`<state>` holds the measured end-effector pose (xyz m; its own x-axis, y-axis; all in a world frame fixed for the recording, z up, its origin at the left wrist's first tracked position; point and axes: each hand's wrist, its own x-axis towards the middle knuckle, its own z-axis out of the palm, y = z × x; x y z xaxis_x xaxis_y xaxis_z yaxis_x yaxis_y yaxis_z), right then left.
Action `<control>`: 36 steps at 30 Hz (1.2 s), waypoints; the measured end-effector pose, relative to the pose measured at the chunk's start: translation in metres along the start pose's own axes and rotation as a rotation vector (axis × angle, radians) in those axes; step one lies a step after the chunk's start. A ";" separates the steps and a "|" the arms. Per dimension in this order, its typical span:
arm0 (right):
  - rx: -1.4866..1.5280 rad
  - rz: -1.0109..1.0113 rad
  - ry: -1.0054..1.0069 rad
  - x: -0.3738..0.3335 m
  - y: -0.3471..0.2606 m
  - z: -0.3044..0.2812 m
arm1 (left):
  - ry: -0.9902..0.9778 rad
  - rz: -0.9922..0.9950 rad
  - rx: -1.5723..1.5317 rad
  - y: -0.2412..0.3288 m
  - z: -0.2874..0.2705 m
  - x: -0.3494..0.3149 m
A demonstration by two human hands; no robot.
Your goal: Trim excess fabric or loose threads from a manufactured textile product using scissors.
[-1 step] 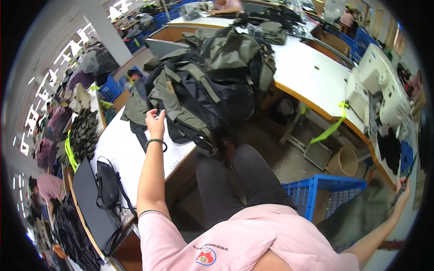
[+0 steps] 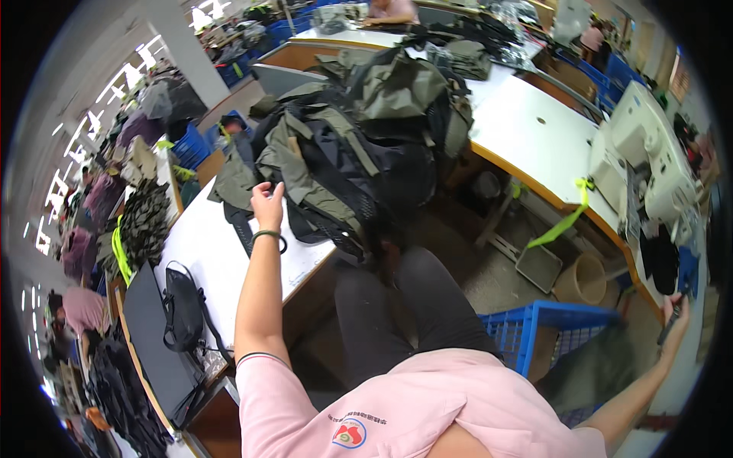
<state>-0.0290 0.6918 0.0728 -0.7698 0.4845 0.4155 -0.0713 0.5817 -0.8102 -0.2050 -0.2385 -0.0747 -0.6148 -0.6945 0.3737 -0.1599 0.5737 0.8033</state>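
Unmoved since the earlier frame: left hand (image 2: 266,203) fingers curled, pinching the edge of the olive and black garment pile (image 2: 347,164) heaped on the white table (image 2: 206,252), right hand (image 2: 675,311) far out, gripping a small dark object (image 2: 670,324).

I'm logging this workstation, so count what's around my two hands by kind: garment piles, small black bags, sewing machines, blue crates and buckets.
Garment piles: 1, olive and black pile, touched by the left hand
Small black bags: 1, black bag
Sewing machines: 1, white sewing machine
Blue crates: 1, blue crate near the right hand
Buckets: 1, tan bucket
Total: 5
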 end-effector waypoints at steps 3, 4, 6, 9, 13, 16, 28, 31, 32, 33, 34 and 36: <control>0.043 0.003 -0.264 0.007 -0.066 0.102 | 0.109 -0.106 0.096 0.013 0.022 0.015; 0.099 0.039 -0.306 0.000 -0.100 0.156 | 0.162 -0.119 0.160 0.010 0.021 0.022; 0.492 0.294 -0.449 0.024 -0.108 0.234 | 0.201 -0.208 0.276 -0.003 0.019 0.037; 0.276 -0.180 -0.660 0.037 -0.146 0.354 | 0.216 -0.186 0.282 -0.037 -0.003 0.077; 0.296 -0.277 -0.648 0.076 -0.193 0.511 | 0.137 -0.055 0.227 -0.050 -0.015 0.126; 0.208 -0.451 -0.505 0.113 -0.232 0.619 | 0.013 -0.009 0.235 -0.042 -0.006 0.160; 0.354 -0.320 -0.596 0.026 -0.251 0.829 | -0.600 -0.040 0.536 -0.030 0.007 0.096; 0.413 -0.313 -0.592 0.013 -0.240 0.824 | -0.736 -0.082 0.537 -0.010 -0.005 0.068; 0.417 -0.315 -0.589 0.013 -0.236 0.820 | -0.736 -0.149 0.440 0.009 -0.012 0.058; 0.435 -0.315 -0.555 0.016 -0.234 0.816 | -0.641 -0.174 0.313 0.002 -0.020 0.054; 0.433 -0.255 -0.597 0.016 -0.242 0.806 | -0.534 -0.203 0.195 -0.010 -0.036 0.050; 0.442 -0.289 -0.482 0.012 -0.255 0.791 | -0.200 -0.245 -0.121 -0.027 -0.072 0.052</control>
<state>-0.5218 0.0326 -0.0419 -0.8686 -0.0515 0.4929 -0.4868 0.2750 -0.8291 -0.1771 -0.3215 -0.0441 -0.7109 -0.6994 0.0737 -0.2365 0.3364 0.9115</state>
